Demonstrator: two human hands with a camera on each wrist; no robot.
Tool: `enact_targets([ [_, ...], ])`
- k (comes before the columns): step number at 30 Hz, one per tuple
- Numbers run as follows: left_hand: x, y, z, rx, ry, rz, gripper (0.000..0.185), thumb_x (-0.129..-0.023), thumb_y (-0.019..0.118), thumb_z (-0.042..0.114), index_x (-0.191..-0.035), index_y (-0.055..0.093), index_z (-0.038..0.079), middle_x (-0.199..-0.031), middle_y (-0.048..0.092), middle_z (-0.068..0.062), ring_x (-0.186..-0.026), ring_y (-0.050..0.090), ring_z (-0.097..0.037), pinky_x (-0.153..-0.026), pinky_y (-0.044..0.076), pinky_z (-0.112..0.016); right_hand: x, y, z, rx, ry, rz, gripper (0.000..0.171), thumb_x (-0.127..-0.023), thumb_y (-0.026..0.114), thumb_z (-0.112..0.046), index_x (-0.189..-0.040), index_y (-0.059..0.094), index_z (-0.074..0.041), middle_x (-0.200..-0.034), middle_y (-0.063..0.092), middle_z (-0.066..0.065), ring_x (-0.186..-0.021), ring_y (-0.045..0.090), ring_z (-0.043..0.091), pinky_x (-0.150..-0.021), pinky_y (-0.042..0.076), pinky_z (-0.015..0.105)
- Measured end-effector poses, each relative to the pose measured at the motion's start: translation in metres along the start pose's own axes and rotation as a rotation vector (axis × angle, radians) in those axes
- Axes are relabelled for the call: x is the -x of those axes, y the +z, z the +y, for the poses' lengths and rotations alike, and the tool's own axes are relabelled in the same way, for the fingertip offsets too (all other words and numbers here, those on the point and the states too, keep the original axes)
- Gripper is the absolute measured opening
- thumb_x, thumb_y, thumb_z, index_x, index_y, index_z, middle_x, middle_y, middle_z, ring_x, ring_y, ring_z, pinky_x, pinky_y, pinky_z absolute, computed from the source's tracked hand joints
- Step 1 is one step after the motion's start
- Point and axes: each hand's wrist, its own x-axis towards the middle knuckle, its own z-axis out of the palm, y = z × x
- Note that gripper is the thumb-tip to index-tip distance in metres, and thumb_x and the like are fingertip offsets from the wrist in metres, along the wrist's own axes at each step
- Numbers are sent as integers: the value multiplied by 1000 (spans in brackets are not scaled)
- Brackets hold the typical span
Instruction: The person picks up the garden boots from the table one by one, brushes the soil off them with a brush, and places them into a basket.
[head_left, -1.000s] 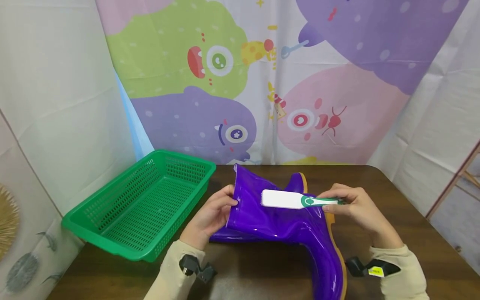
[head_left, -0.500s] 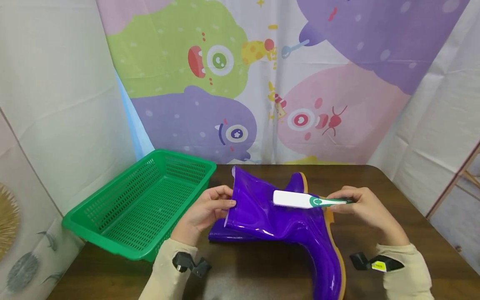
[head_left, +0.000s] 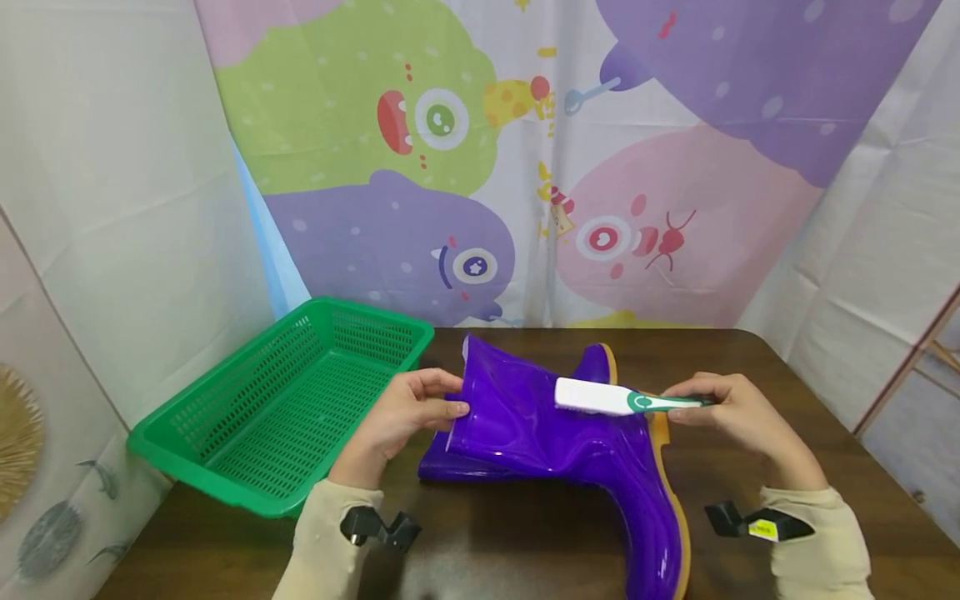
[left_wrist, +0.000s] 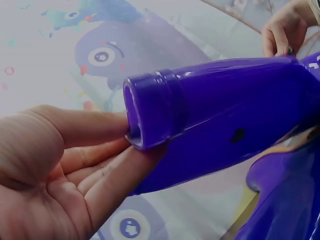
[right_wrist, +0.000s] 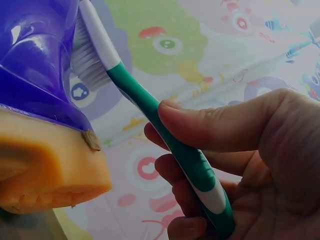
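Observation:
A shiny purple rain boot (head_left: 517, 417) with a yellow-orange sole lies tilted on its side, its opening toward the left. My left hand (head_left: 405, 417) pinches the rim of its shaft between thumb and fingers, also plain in the left wrist view. My right hand (head_left: 738, 417) grips the green-and-white handle of a scrub brush (head_left: 596, 397). The brush's white head lies over the shaft, bristles facing the boot. A dark spot (left_wrist: 237, 135) marks the shaft. Brown dirt (right_wrist: 92, 140) clings to the heel edge. Under it lies a second purple boot (head_left: 457, 468), mostly hidden.
A green perforated plastic basket (head_left: 300, 417) stands on the left of the dark wooden table (head_left: 495, 533). A cartoon-printed curtain (head_left: 525, 275) hangs behind the table's back edge. The second boot's toe (head_left: 596, 364) points toward the back.
The brush and my right hand have slid right along the shaft toward the ankle. My left hand has shifted slightly left with the boot's rim still in its grasp.

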Motion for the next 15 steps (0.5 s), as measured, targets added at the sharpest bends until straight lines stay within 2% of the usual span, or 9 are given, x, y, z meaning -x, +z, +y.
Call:
enact_targets([
  [2, 1, 0, 1, -47, 0, 16, 22, -82, 69, -9, -104, 65, -12, -85, 73, -4, -67, 70, -12, -66, 59, -30, 0, -1, 0, 1, 16, -3, 23, -86, 76, -7, -106, 74, 3, -87, 68, 1, -78, 57, 11, -66, 50, 26],
  [5, 2, 1, 3, -113, 1, 40, 33, -83, 70, -6, -113, 61, -18, -91, 74, -11, -70, 70, -13, -68, 60, -32, 1, -2, 0, 22, 26, -4, 23, -86, 76, -8, -107, 74, 2, -88, 68, 1, -79, 56, 9, -66, 50, 26],
  [10, 3, 3, 5, -140, 11, 73, 43, -84, 70, -5, -123, 59, -17, -105, 71, -22, -76, 71, -14, -71, 60, -35, 1, -4, 0, 67, 24, -2, 23, -85, 76, -9, -106, 75, 0, -89, 69, 1, -80, 57, 7, -67, 50, 25],
  [15, 4, 4, 5, -159, 33, 106, 45, -84, 71, -7, -126, 58, -15, -110, 69, -24, -78, 70, -11, -69, 60, -32, 2, -5, -1, 95, 3, 8, 22, -85, 77, -10, -105, 75, -1, -88, 69, 0, -78, 56, 6, -65, 49, 25],
])
